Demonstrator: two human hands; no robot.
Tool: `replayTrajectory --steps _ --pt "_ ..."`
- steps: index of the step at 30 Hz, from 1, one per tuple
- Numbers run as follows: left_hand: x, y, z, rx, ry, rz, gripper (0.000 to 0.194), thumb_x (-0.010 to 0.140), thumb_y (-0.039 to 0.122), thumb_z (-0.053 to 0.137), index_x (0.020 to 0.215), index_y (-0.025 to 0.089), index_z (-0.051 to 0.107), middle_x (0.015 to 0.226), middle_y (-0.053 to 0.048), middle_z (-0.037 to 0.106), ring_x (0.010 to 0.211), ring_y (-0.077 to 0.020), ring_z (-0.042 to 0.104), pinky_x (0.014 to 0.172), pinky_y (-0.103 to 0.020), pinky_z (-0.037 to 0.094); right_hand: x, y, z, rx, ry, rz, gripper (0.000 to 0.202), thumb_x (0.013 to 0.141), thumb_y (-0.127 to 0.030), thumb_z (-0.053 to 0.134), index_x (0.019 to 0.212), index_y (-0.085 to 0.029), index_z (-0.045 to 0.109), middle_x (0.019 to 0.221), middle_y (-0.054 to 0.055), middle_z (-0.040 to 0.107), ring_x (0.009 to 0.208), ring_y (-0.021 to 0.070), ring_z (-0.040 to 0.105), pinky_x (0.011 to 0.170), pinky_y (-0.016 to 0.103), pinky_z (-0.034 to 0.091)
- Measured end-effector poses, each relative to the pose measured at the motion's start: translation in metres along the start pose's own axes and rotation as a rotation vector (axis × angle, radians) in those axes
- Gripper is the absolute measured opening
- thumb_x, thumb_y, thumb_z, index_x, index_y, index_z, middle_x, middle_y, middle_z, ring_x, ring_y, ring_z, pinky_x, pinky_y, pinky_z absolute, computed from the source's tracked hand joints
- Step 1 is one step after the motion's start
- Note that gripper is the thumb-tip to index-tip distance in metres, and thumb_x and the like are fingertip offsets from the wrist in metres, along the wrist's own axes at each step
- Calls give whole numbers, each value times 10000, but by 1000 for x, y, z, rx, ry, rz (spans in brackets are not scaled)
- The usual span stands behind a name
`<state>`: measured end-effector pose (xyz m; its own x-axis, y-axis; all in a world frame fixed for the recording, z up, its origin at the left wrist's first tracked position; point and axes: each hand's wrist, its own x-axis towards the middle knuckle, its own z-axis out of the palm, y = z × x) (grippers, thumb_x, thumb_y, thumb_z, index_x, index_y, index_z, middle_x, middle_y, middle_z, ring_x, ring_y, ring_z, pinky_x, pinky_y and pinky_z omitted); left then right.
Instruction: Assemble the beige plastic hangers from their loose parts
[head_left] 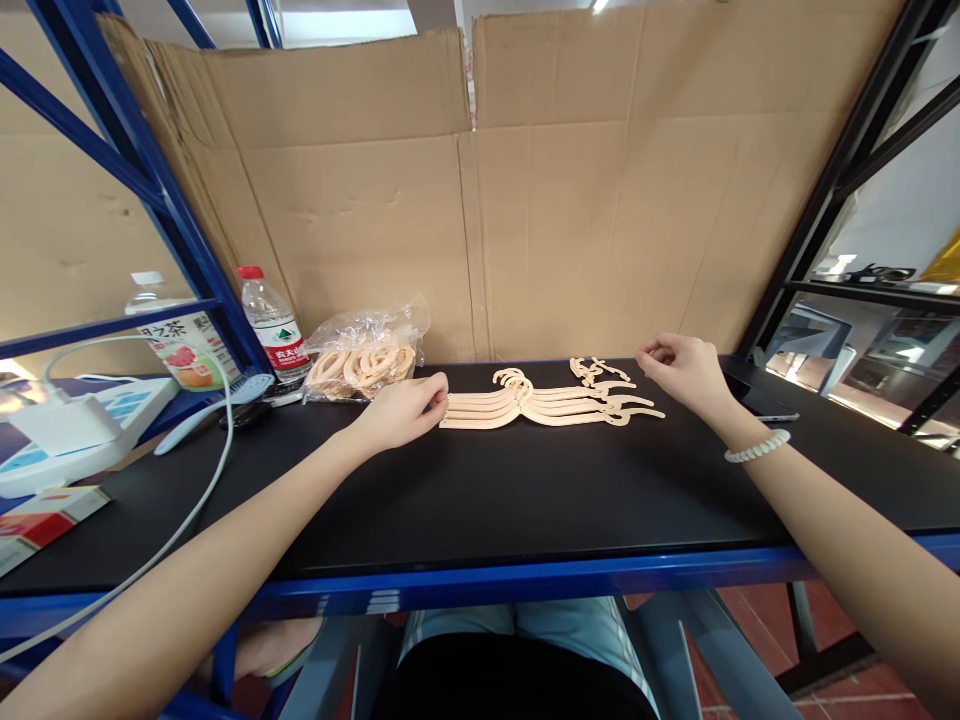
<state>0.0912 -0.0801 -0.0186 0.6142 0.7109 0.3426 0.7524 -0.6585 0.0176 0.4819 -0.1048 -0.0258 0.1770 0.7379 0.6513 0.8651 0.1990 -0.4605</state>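
Note:
Several beige clothes hangers (487, 408) lie in a nested row on the black tabletop, their hooks bunched at the middle and pointing away from me. My left hand (405, 412) is closed at their left ends, hiding part of them; whether it grips one is hidden. To the right, my right hand (684, 372) hovers with curled fingers beyond the right ends of the row, apart from it. Anything inside those fingers is out of sight. Small beige pieces (596, 371) form a loose heap behind the right ends of the hangers.
A clear plastic bag (364, 355) of beige loops leans by the cardboard wall (555, 220). Beside it stand a water bottle (274, 325), a hairbrush (217, 410) and a power strip (142, 415). A white cable (221, 455) crosses the left side. A phone (761, 402) lies behind my right wrist.

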Motion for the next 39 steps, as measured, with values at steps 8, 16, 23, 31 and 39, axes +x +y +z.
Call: replayTrajectory --steps 8,16,23,31,39 --pt "0 1 -1 -25 -5 1 49 848 231 403 806 213 421 786 -8 620 678 -175 571 602 -267 388 0 -1 -1 11 17 14 128 716 -289 531 678 -203 618 595 17 645 577 190 601 603 301 439" --pt "0 2 -3 -56 -19 -5 77 838 230 386 762 220 377 848 -10 649 731 -188 593 654 -286 417 -1 -3 -1 19 39 17 140 718 -300 526 668 -202 612 578 17 640 556 187 593 594 301 434" --pt "0 1 -3 -68 -56 11 92 824 218 366 732 219 358 826 -5 647 733 -195 588 661 -296 405 -1 -3 -1 15 27 25 136 715 -298 525 665 -206 611 577 17 641 564 193 597 603 307 438" --pt "0 -1 -3 -51 -71 33 186 801 222 336 691 212 485 729 -17 616 691 -198 576 641 -292 389 0 0 0 12 15 27 144 713 -305 525 675 -202 618 569 11 638 567 191 601 609 301 443" --pt "0 -2 -3 -82 -66 20 173 765 203 351 661 206 489 685 -10 607 643 -188 545 602 -291 369 -1 -2 0 9 12 20 131 715 -293 533 673 -205 621 570 7 635 570 190 602 607 303 443"
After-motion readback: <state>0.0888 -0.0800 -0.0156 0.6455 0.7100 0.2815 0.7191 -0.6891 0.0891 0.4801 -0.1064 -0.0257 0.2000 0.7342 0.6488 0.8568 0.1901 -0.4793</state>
